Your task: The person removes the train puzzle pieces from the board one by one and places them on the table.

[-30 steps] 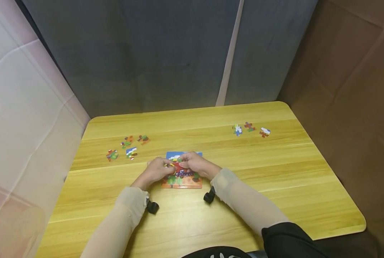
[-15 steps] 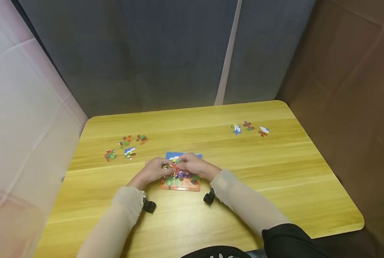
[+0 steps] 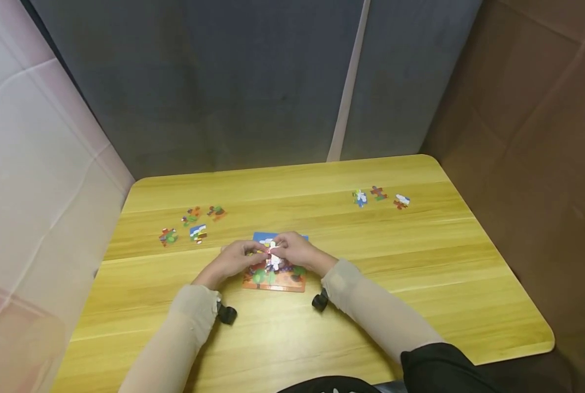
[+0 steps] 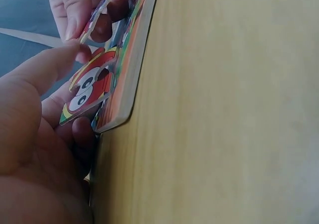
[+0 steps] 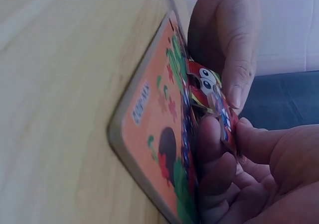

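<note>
Both hands meet over the puzzle board (image 3: 275, 284), a thick picture board with an orange lower part. My left hand (image 3: 233, 260) holds a red puzzle piece (image 4: 94, 87) with two cartoon eyes and a yellow edge, fingers beneath it and thumb reaching over. Between the thumb and fingers of my right hand (image 3: 298, 252) another puzzle piece (image 5: 227, 127), red with blue and white, is pinched and tilted on edge. In the right wrist view the two pieces overlap at their facing edges, close above the board. Fingers cover part of the board's middle.
Several loose puzzle pieces, such as a blue and white one (image 3: 198, 233), lie at the left of the wooden table (image 3: 420, 262). Toward the back right are a white-blue piece (image 3: 360, 197), a red-brown piece (image 3: 378, 192) and a white-red piece (image 3: 401, 201).
The board slid slightly toward the body at first. The piece in my right hand has tilted and now shines white with glare, while both hands stay nearly in place.
</note>
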The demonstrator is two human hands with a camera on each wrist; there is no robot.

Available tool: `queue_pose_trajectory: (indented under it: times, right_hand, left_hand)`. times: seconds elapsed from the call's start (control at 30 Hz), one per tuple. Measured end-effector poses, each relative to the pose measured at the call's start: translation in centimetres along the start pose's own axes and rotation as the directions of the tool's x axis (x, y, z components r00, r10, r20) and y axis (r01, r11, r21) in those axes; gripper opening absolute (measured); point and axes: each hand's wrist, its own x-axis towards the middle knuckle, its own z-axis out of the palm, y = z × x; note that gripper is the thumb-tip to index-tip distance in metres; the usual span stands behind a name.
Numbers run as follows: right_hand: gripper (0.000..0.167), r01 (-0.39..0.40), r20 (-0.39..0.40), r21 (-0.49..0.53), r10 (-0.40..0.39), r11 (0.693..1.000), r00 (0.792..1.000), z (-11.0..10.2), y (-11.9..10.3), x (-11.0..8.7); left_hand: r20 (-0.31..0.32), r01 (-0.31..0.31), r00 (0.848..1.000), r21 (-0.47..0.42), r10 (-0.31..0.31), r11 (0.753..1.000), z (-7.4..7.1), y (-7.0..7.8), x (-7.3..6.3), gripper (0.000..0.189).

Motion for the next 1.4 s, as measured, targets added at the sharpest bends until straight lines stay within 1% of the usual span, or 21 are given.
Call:
queue_pose_trajectory:
  times: [0.13, 0.2, 0.33, 0.43, 0.5, 0.6, 0.7, 0.77, 0.87, 1.03, 1.13, 1.23, 1.3, 1.4]
  right_hand:
    - [0.046, 0.004, -0.016, -0.051, -0.005, 0.999, 1.000, -0.4, 0.2, -0.2]
    - [0.043, -0.002, -0.023, -0.040, 0.001, 0.999, 1.000, -0.6, 0.3, -0.2]
    - [0.042, -0.015, -0.041, -0.039, 0.013, 0.999, 0.999, -1.0, 0.4, -0.3]
    - [0.043, -0.020, -0.056, -0.062, 0.017, 0.998, 0.998, -1.2, 0.3, -0.5]
    - [0.044, -0.022, -0.065, -0.082, 0.016, 0.996, 0.998, -1.3, 0.3, -0.6]
    - [0.043, -0.028, -0.064, -0.068, 0.023, 0.997, 0.998, -1.5, 0.2, -0.8]
    - [0.040, -0.024, -0.064, -0.047, 0.021, 0.999, 0.998, -1.9, 0.2, -0.8]
    - [0.039, -0.019, -0.062, -0.016, 0.018, 1.000, 0.998, -2.2, 0.4, -0.8]
    - [0.038, -0.018, -0.066, -0.008, 0.017, 1.000, 0.998, -2.8, 0.7, -0.9]
    - [0.040, -0.015, -0.088, -0.005, 0.014, 1.000, 0.996, -4.1, 1.4, -1.1]
    - [0.041, -0.020, -0.120, 0.030, 0.023, 0.999, 0.992, -5.0, 1.8, -1.1]
    - [0.042, -0.037, -0.155, 0.070, 0.048, 0.997, 0.987, -6.0, 2.3, -1.1]
    - [0.042, -0.048, -0.168, 0.077, 0.061, 0.996, 0.984, -6.7, 2.4, -1.1]
    - [0.042, -0.063, -0.188, 0.064, 0.074, 0.996, 0.979, -8.1, 2.8, -1.2]
  left_hand:
    - [-0.006, -0.006, 1.000, -0.002, 0.006, 1.000, 0.1, 0.0, -0.1, 0.035]
    - [-0.012, -0.017, 1.000, 0.003, 0.017, 1.000, 0.1, -0.1, -0.1, 0.036]
    - [-0.009, -0.073, 0.997, 0.040, 0.073, 0.997, 0.2, -0.1, -0.1, 0.043]
    - [-0.023, -0.109, 0.993, 0.113, 0.112, 0.988, 0.3, 0.0, 0.0, 0.048]
    - [-0.038, -0.122, 0.991, 0.177, 0.130, 0.977, 0.3, 0.1, 0.1, 0.048]
    - [-0.060, -0.120, 0.988, 0.255, 0.140, 0.959, 0.4, 0.0, 0.1, 0.050]
    - [-0.075, -0.111, 0.987, 0.290, 0.139, 0.950, 0.5, -0.1, 0.1, 0.051]
    - [-0.078, -0.110, 0.987, 0.292, 0.139, 0.950, 0.5, -0.1, 0.2, 0.051]
    - [-0.080, -0.111, 0.987, 0.284, 0.139, 0.952, 0.5, -0.1, 0.2, 0.050]
    - [-0.061, -0.122, 0.988, 0.255, 0.141, 0.959, 0.3, -0.2, 0.2, 0.048]
    - [-0.036, -0.126, 0.990, 0.213, 0.136, 0.969, 0.1, -0.3, 0.1, 0.046]
    - [0.001, -0.127, 0.992, 0.157, 0.128, 0.979, -0.1, -0.4, 0.0, 0.044]
    - [0.022, -0.125, 0.992, 0.129, 0.123, 0.984, -0.3, -0.5, -0.2, 0.044]
    - [0.042, -0.130, 0.991, 0.117, 0.126, 0.985, -0.5, -0.6, -0.2, 0.046]
